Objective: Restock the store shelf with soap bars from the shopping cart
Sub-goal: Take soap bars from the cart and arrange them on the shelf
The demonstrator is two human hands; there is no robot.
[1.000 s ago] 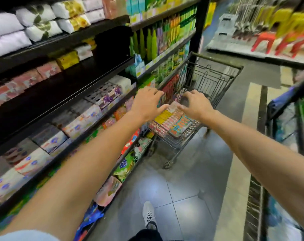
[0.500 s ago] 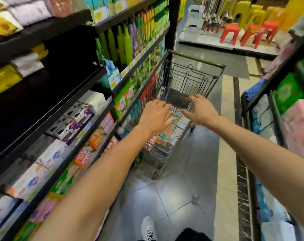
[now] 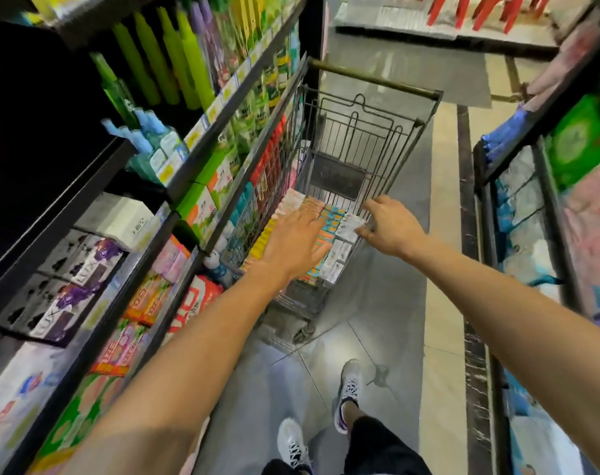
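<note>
A wire shopping cart [image 3: 399, 145] stands in the aisle against the left shelf. Its near half holds rows of boxed soap bars [image 3: 329, 219] in yellow, pink, orange, blue and white. My left hand [image 3: 293, 246] lies flat over the soap bars, fingers straight and spread. My right hand [image 3: 392, 229] is at the cart's right rim, fingertips curled down onto the white boxes; whether it grips one is unclear. The store shelf [image 3: 144, 248] on the left carries black-and-purple soap boxes [image 3: 69, 269], white boxes [image 3: 120, 217] and orange-pink packs [image 3: 148, 299].
Green and purple bottles [image 3: 175, 63] fill the upper left shelves. A second shelf unit [image 3: 545, 200] with bagged goods lines the right side. Red stools [image 3: 463, 8] stand at the far end. My feet in white shoes [image 3: 350, 389] are on the grey tiled floor behind the cart.
My view has tilted down and moved closer to the cart. My left hand has dropped flat onto the soap bars. My right hand has shifted to the right rim and curled its fingers.
</note>
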